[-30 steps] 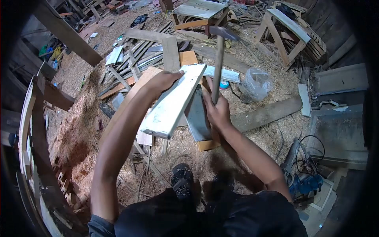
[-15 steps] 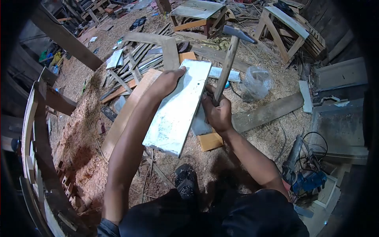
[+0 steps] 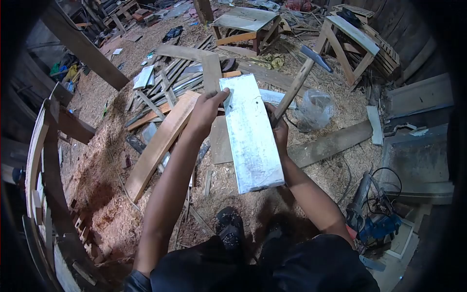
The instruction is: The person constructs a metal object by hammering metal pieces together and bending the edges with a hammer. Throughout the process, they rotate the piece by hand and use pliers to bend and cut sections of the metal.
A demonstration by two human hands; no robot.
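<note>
A long white-faced board is held up in front of me, its near end toward my feet. My left hand grips its left edge near the far end, thumb on the white face. At the right edge, my right hand is closed around the wooden handle of a hammer, whose metal head points up and to the right. The board partly hides the right hand's fingers, and whether they also touch the board is unclear. Below lie a curved wooden plank and a brown board on the shavings.
A low wooden table and a trestle stand at the back. Scrap strips lie at centre left. A blue power tool with a cable sits at lower right. A curved wooden frame stands at left.
The white board has swung from a slant to nearly upright in view, its near end moving right. The hammer has tipped rightward, and more of the ground boards shows.
</note>
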